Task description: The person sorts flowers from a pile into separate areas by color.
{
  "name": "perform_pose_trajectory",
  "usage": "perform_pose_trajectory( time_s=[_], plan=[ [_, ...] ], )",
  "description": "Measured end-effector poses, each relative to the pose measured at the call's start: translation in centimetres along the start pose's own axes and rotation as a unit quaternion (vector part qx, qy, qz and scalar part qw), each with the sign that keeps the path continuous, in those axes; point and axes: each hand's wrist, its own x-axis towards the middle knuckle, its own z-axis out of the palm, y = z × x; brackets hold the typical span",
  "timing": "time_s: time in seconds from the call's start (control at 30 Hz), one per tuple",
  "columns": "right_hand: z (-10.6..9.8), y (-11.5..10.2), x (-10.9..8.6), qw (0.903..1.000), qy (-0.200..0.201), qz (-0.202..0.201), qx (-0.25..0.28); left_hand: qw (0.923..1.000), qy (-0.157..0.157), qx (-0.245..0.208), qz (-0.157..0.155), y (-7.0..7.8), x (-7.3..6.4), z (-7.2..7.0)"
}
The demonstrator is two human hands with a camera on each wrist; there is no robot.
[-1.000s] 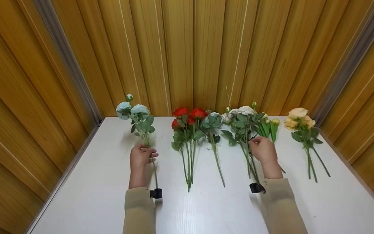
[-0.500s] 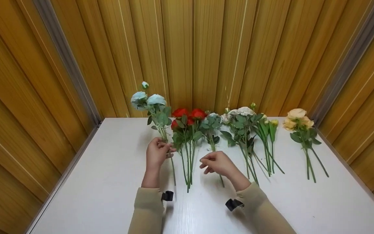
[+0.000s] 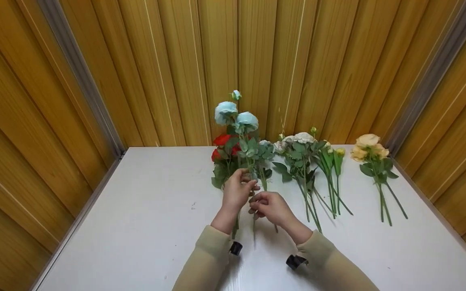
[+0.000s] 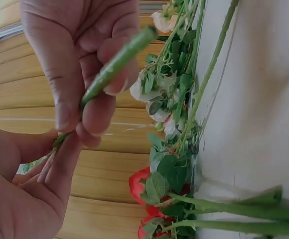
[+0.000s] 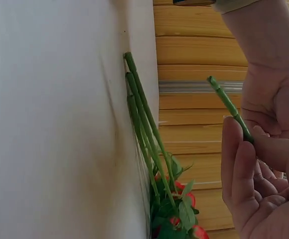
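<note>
A stem of light blue artificial flowers (image 3: 247,121), two blooms and a bud, is held upright above the table in front of the red ones. My left hand (image 3: 236,195) pinches it just below the leaves. Lower on the same stem, my right hand (image 3: 272,208) grips it between thumb and fingers. The cut end of the green stem (image 4: 119,62) sticks out past the right fingers in the left wrist view. Red flowers (image 3: 221,140) lie right behind, partly covered by the blue flowers and the left hand. Beside them lies a leafy pale blue stem (image 3: 264,150).
White flowers (image 3: 303,138), yellow-budded stems (image 3: 338,155) and peach flowers (image 3: 367,141) lie to the right on the white table (image 3: 144,226). Wood-look panels (image 3: 253,60) rise along the table's back and sides.
My left hand has carried the light blue flowers rightward, from the table's left to in front of the red ones. My right hand has left the white flowers and taken hold of the blue flowers' stem.
</note>
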Motion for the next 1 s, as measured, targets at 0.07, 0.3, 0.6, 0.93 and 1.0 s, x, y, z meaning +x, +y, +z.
perform_pose_trajectory(
  time_s=[0.07,0.3,0.6,0.93,1.0],
  plan=[
    [-1.1,0.6,0.0,0.9998,0.018,0.003,-0.005,0.9992,-0.017,0.037,0.004,0.0,0.2,0.8],
    [-4.6,2.3,0.8,0.9951,0.075,0.062,-0.021,0.9819,-0.092,0.165,-0.015,-0.8,-0.2,3.1],
    [-6.2,4.1,1.5,0.9888,0.044,0.122,-0.074,0.9519,-0.155,0.253,-0.076,-2.9,-0.7,5.7],
    [-5.3,4.3,2.1,0.9684,0.049,0.144,-0.197,0.9545,-0.163,0.237,-0.077,-3.3,-0.6,6.5],
    [-5.2,4.3,2.2,0.9629,0.045,0.142,-0.225,0.9557,-0.164,0.232,-0.076,-3.3,-0.6,6.5]
  ],
)
